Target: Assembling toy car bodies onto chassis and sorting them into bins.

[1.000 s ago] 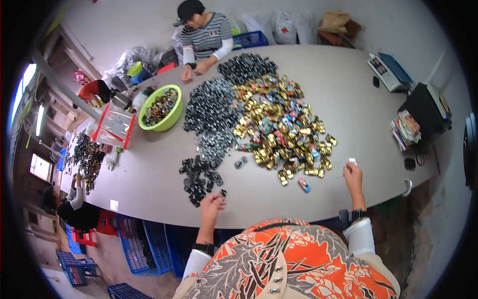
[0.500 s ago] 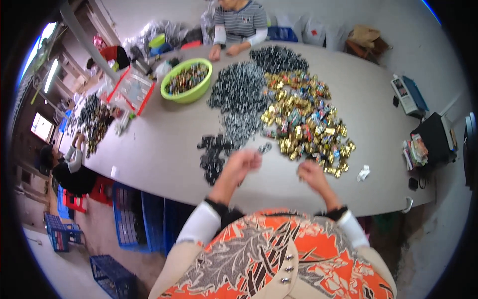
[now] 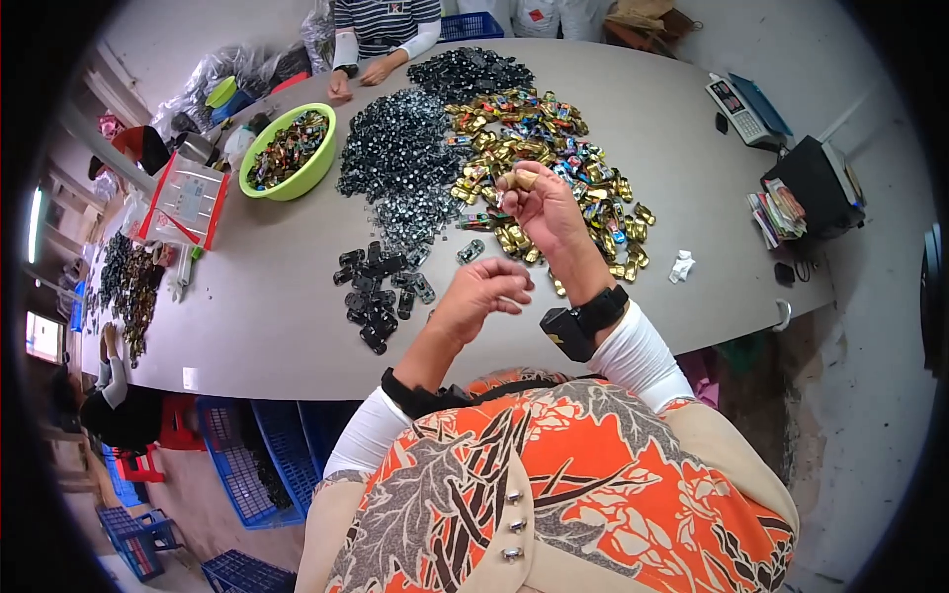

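Observation:
My left hand (image 3: 476, 299) hovers over the near tabletop, fingers curled in toward the thumb; whatever may be in them is hidden. Farther out, my right hand (image 3: 550, 212) reaches over the near edge of a pile of gold and coloured toy car bodies (image 3: 603, 219). Its fingers are pinched around a small piece I cannot make out. Between the hands and the piles lies a single grey see-through car part (image 3: 471, 251). Black toy car bases (image 3: 371, 292) are grouped left of my left hand. Beyond them spreads a heap of small grey see-through parts (image 3: 410, 219).
A lime-green basin (image 3: 328, 163) of toy car bodies stands at left, beside a red-edged clear plastic bag (image 3: 186, 203). Across the table (image 3: 287, 306) sits a person (image 3: 386, 28), near another dark heap (image 3: 470, 77). A scale (image 3: 743, 109) and crumpled white paper (image 3: 681, 266) are at right.
My right hand has moved forward and left to the gold pile. My left hand has stayed near the table's front with its fingers curled. The whole view has shifted.

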A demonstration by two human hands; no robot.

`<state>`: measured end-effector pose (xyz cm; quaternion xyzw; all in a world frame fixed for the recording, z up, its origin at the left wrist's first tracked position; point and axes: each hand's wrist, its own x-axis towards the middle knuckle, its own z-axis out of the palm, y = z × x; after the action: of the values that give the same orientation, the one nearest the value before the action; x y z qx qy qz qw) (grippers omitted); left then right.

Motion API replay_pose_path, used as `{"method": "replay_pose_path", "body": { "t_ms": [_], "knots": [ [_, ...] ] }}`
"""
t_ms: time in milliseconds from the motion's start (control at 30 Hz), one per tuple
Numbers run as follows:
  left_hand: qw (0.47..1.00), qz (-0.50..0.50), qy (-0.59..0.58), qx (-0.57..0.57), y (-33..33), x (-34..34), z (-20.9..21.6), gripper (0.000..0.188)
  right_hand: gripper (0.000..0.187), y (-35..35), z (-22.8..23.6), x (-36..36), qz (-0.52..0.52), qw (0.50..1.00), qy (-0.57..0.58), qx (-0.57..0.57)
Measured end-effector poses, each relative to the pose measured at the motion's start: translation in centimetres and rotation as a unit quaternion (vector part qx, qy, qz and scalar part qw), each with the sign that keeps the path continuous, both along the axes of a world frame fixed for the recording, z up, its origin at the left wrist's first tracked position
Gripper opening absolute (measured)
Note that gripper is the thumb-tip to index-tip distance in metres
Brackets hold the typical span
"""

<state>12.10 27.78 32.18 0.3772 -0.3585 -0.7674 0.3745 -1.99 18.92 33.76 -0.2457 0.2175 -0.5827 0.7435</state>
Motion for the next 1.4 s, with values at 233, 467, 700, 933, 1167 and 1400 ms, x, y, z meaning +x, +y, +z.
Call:
{"method": "replay_pose_path", "body": {
  "t_ms": [233, 467, 700, 933, 1167, 1400],
  "knots": [
    [0.982, -0.147, -0.043, -0.112, 1.5, -1.6, -0.6, 0.02, 0.014, 0.2, -3.4, 0.6, 0.005, 1.0, 0.011, 0.028],
    [0.972, -0.153, -0.099, -0.152, 2.7, -0.5, -0.2, 0.029, 0.008, 2.7, -2.6, 2.2, 0.062, 0.994, 0.087, 0.014],
    [0.981, -0.042, -0.175, -0.067, 5.4, 6.2, -5.0, 0.026, 0.013, 7.1, -9.9, -3.5, 0.215, 0.893, 0.393, -0.049],
    [0.94, 0.025, -0.338, 0.049, 18.2, 11.4, -16.6, 0.023, 0.014, 12.5, -19.7, -12.0, 0.287, 0.781, 0.554, -0.014],
    [0.913, 0.045, -0.406, -0.017, 17.2, 10.0, -19.3, 0.027, 0.014, 5.9, -22.9, -12.4, 0.225, 0.766, 0.598, 0.071],
    [0.898, 0.007, -0.439, -0.04, 16.7, 10.3, -19.8, 0.03, 0.02, 3.5, -23.5, -12.3, 0.193, 0.757, 0.624, -0.013]
  ]
}}
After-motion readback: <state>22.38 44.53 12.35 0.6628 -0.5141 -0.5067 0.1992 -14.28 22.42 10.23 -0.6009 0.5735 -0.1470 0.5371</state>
